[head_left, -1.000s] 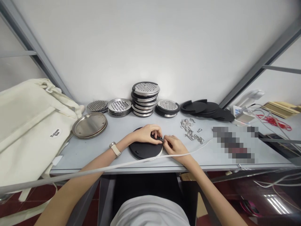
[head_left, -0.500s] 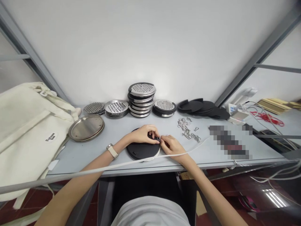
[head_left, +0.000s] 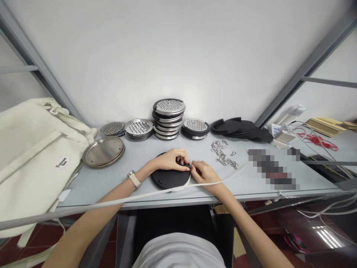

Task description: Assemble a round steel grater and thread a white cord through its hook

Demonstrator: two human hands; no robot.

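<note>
A black round cover (head_left: 167,179) lies flat near the table's front edge, with a thin metal rim showing at its lower right. My left hand (head_left: 174,160) reaches over its far right part, thumb and curled fingers closed at the edge. A tiny dark and shiny piece (head_left: 188,165) shows by that thumb; it is too small to make out. Right beside it, my right hand (head_left: 203,173) is closed in a pinch, its fingertips meeting the left ones. What the right fingertips hold is hidden. Several small metal spring clips (head_left: 220,152) lie scattered to the right.
Behind stand a tall stack of covered graters (head_left: 169,123), a shorter stack (head_left: 196,128), bare graters (head_left: 138,128) and black covers (head_left: 237,126). Metal discs (head_left: 103,150) and a cream bag (head_left: 41,156) are left. A white cable (head_left: 156,192) crosses in front; a pixelated patch is right.
Both hands keep their hold at the cover's edge with hardly any motion. The whole view has shifted very slightly.
</note>
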